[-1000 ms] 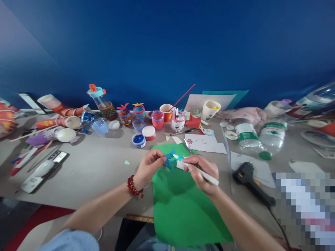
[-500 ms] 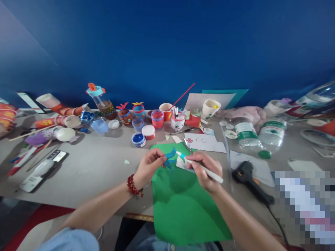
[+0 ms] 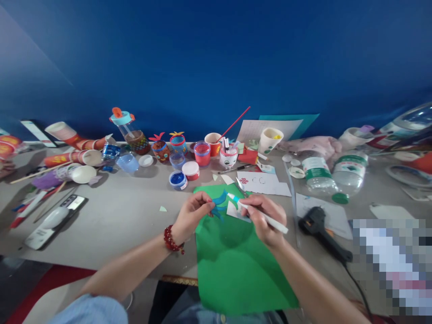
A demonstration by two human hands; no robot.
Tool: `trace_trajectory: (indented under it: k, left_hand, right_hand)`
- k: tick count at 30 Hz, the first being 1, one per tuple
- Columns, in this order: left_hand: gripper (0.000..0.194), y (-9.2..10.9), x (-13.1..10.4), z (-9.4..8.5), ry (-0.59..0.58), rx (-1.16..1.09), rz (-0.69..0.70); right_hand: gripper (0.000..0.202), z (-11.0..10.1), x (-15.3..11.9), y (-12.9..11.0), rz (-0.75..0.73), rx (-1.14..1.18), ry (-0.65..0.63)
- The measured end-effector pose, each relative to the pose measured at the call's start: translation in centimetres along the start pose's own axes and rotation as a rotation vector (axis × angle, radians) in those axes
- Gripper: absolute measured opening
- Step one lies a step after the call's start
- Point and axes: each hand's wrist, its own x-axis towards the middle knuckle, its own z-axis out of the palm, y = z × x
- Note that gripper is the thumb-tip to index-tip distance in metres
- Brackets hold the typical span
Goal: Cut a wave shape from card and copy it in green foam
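Blue wall [image 3: 216, 58], grey table [image 3: 131, 211]: blue piece [image 3: 220, 197] in pinch, white pen [image 3: 270, 220] at its tip

Landmark: green sheet [image 3: 236, 274], lying on the table and overhanging its near edge.

Blue piece: held above the far left part of the green sheet, prongs fanned toward the sheet's right side. Left hand [image 3: 197, 213] pinches its base, thumb against fingers, no visible gap. Right hand [image 3: 268, 218] closes around the white pen's barrel over the sheet's far right part; pen tip is at the uppermost prong. Contact or slight gap: cannot tell.

Handling (judged): blue piece looks like thin paper, very light and flexible; prongs likely bend, crease or tear under pressure. Best hold is the base where prongs meet, as now. White pen looks light, stiff, smooth; hold low on the barrel for control.

Nearby: small white card [image 3: 234, 210] on the green sheet, under the pen; open blue paint pot [image 3: 177, 180] beyond the sheet's far left corner; black glue gun [image 3: 317, 225] to the sheet's right.
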Motion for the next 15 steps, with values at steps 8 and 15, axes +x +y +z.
trace_trajectory:
  k: [8, 15]
  left_hand:
    - [0.024, 0.14, -0.09, 0.1, 0.002, 0.013, -0.004]
    - [0.022, 0.07, -0.03, 0.0, -0.009, 0.01, 0.006]
  right_hand:
    - [0.017, 0.06, -0.01, -0.05, -0.015, 0.013, 0.002]
    - [0.017, 0.14, 0.15, -0.53, -0.002, -0.006, -0.001]
